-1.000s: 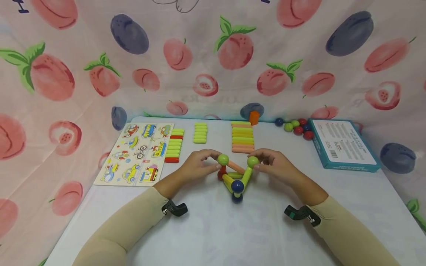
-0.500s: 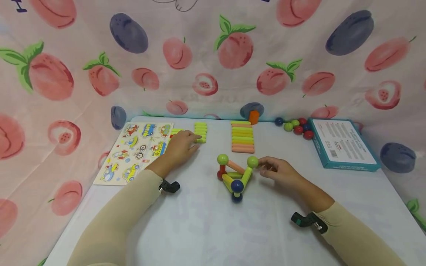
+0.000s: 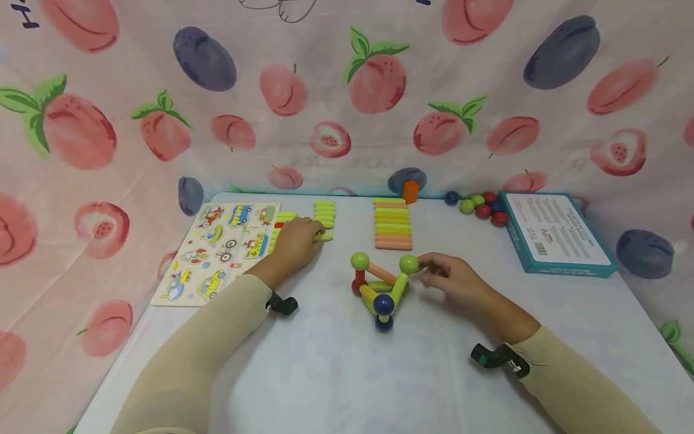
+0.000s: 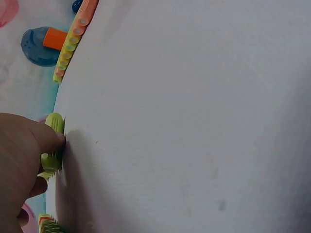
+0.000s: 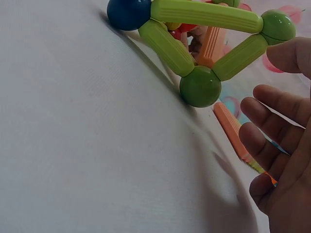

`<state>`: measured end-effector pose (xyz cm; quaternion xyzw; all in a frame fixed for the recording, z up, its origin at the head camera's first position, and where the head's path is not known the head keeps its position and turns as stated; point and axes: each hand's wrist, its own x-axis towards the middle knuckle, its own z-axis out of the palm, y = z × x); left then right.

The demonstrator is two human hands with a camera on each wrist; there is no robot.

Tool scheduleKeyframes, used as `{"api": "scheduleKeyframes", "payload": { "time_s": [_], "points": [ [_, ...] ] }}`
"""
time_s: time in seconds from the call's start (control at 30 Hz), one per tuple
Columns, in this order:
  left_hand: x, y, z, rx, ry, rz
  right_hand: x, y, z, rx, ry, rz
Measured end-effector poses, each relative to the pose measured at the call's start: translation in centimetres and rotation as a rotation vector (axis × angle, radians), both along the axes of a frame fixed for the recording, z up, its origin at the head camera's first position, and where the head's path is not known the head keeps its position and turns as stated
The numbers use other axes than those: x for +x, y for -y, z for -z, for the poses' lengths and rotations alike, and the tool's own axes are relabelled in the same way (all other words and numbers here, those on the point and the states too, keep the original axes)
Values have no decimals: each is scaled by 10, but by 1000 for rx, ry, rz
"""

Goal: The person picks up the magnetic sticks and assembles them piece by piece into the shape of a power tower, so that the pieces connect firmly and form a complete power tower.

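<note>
My left hand [image 3: 295, 241] reaches to the short green sticks [image 3: 323, 212] at the back left. Thumb and fingers pinch one light-green ribbed stick [image 4: 56, 124] at the near end of that row. In the middle of the table stands a built frame of balls and sticks, with a green ball [image 3: 409, 264] on its upper right, another green ball [image 3: 359, 260] on its upper left and a dark blue ball [image 3: 384, 304] in front. Beside the upper right ball is my right hand [image 3: 452, 278], fingers loosely bent, the thumb tip right at the upper green ball [image 5: 278, 26].
Behind the frame lies a row of longer yellow and orange sticks [image 3: 393, 226], with an orange block [image 3: 410, 191] past it. Several loose balls [image 3: 482, 211] sit beside a teal box [image 3: 558, 232] at the right. A picture puzzle board [image 3: 217, 253] lies at the left.
My left hand has left the frame's upper left ball, moved back and left to the short green sticks and pinched one. My right hand has drawn slightly right, its fingers loosening from the ball.
</note>
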<state>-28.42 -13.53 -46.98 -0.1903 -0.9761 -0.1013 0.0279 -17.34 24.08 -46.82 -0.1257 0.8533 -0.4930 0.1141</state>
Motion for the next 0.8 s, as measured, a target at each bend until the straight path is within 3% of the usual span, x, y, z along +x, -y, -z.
{"api": "scheduleKeyframes", "payload": {
  "time_s": [0.2,0.27,0.43,0.57,0.67,0.8],
  "points": [
    [6,2,0,47,33,10,2,-2,0,-68,24,-21],
    [8,2,0,68,44,19,5,1,-1,-55,41,11],
    [16,-3,0,176,108,48,36,20,-3,132,-42,134],
    [30,-16,-1,346,246,107,66,41,0,302,-163,91],
    [43,-25,0,449,354,159,76,59,2,374,-191,80],
    [55,-33,5,508,418,211,78,74,6,417,-198,117]
  ]
}}
